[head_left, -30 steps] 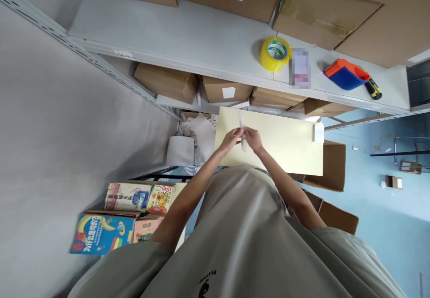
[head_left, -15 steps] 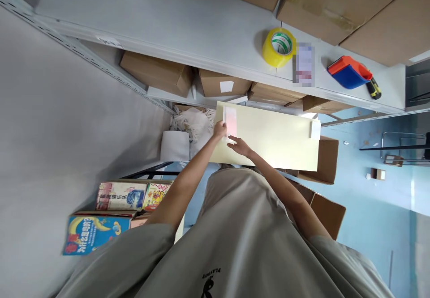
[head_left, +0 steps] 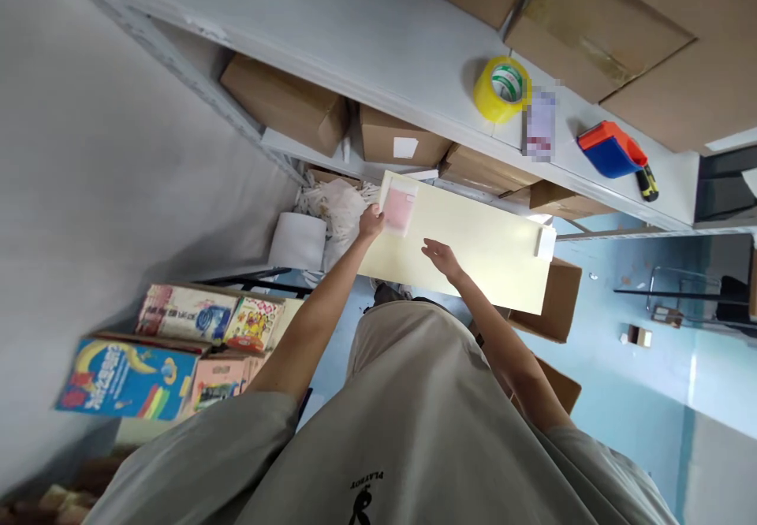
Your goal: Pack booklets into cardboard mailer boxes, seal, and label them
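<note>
A flat packet [head_left: 400,206], pink inside a whitish, clear-looking wrapper, is over the left end of a pale yellow board [head_left: 473,249]. My left hand [head_left: 371,222] is closed at the packet's left edge, with the fingertips pinching it there. My right hand [head_left: 441,257] is held over the board to the right of the packet, apart from it. Its fingers are stretched out and hold nothing. At the board's far right end sits a small white block or stack [head_left: 545,242]; its kind is unclear.
Above the board runs a grey shelf [head_left: 355,36] with a yellow tape roll [head_left: 501,90], a red-and-blue tape dispenser [head_left: 612,149] and cardboard boxes [head_left: 603,28]. Picture books [head_left: 136,379] lie at lower left. A white roll [head_left: 297,241] stands left of the board; open cartons [head_left: 559,300] are at right.
My right hand has moved away from the packet to the right. My left hand stays at its left edge. The view has tilted slightly.
</note>
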Action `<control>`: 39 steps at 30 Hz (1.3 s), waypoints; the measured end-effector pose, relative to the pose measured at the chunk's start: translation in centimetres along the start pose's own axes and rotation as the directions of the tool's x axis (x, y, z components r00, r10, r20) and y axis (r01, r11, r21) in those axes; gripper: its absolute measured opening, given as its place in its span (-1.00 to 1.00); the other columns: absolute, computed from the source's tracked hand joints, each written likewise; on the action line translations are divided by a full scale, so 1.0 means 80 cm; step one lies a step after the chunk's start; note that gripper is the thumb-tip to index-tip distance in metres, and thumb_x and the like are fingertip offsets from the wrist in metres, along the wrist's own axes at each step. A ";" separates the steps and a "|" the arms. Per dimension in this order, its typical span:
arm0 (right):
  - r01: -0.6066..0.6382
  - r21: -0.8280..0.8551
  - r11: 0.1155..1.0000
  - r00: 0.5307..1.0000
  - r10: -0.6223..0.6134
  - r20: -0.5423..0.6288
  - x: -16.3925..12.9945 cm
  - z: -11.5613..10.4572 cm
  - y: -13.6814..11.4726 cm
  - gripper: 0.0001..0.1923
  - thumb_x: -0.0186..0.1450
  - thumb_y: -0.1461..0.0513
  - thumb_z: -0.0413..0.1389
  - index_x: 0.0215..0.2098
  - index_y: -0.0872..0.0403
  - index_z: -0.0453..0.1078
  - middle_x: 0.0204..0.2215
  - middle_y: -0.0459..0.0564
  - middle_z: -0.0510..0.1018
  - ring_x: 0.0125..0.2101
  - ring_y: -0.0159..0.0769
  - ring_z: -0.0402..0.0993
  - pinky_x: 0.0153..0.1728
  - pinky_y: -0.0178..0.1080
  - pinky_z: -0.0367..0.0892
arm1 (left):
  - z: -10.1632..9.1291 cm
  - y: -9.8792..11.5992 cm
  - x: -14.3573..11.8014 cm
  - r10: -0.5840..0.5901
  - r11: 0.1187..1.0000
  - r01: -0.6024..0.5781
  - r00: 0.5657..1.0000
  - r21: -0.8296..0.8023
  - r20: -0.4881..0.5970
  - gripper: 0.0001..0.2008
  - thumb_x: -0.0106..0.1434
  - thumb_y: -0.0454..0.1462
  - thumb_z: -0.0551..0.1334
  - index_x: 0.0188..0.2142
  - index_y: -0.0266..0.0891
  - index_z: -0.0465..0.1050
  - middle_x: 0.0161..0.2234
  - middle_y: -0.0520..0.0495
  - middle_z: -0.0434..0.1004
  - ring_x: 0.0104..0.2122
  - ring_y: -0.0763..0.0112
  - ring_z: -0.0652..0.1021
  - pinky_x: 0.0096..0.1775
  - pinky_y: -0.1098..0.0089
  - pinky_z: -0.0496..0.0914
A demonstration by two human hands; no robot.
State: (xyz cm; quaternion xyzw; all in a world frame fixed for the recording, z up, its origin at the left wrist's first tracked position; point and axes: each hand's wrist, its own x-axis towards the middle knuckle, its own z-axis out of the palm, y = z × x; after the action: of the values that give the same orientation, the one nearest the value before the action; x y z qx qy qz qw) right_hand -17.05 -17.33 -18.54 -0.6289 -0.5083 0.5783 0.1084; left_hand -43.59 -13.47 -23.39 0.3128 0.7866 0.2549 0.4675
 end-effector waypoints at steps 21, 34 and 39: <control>0.261 -0.097 0.960 0.508 -0.051 0.860 -0.129 0.204 0.018 -0.03 0.29 -0.27 0.46 0.53 -0.06 0.53 0.63 0.20 0.48 0.67 0.05 0.35 0.67 0.12 0.30 | 0.000 -0.284 -0.565 -0.335 0.756 -0.319 0.562 -0.572 -0.756 -0.44 0.50 0.11 0.47 0.22 -0.26 0.68 0.20 -0.43 0.83 0.25 -0.09 0.78 0.37 -0.02 0.61; 0.428 -0.062 0.901 0.344 -0.099 0.934 -0.304 0.308 0.057 -0.09 0.33 -0.29 0.50 0.48 -0.07 0.59 0.54 0.22 0.60 0.60 0.11 0.45 0.64 0.21 0.32 | -0.082 -0.537 -0.795 -0.372 0.907 0.277 0.183 -0.315 -0.910 0.02 0.31 0.00 0.58 0.65 -0.20 0.30 0.73 -0.47 0.16 0.76 -0.33 0.11 0.73 -0.28 -0.04; 0.449 -0.140 0.882 0.321 -0.013 0.947 -0.391 0.379 0.105 -0.23 0.40 -0.19 0.49 0.44 -0.06 0.63 0.49 0.18 0.66 0.54 0.05 0.53 0.59 0.18 0.39 | -0.100 -0.601 -0.857 -0.329 0.925 0.299 0.330 -0.233 -0.885 0.08 0.30 -0.06 0.56 0.69 -0.24 0.24 0.78 -0.47 -0.01 0.79 -0.34 -0.06 0.71 -0.39 -0.28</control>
State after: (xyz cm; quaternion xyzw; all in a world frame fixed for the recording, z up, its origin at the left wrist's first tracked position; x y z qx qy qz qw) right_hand -32.35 -58.77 -14.65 -0.1166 -0.6662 0.6971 -0.2380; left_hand -37.74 -96.85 -13.76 -0.0422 0.9533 0.2992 0.0053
